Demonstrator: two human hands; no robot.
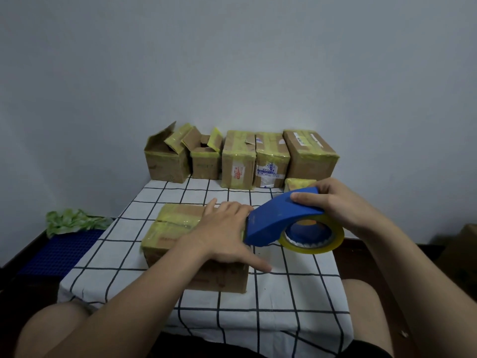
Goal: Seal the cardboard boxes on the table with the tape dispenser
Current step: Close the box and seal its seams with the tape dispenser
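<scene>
My left hand (222,228) presses flat, fingers wide, on the near box (175,223); just right of it my right hand (335,202) grips the dispenser (278,218) at the box's edge.

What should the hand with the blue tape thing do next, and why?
Probably draw the blue tape dispenser down over the near box at its right edge, so the tape wraps onto the side. Its front end sits at that edge beside the left hand, which presses flat on the box top, and the right hand grips it.
</scene>
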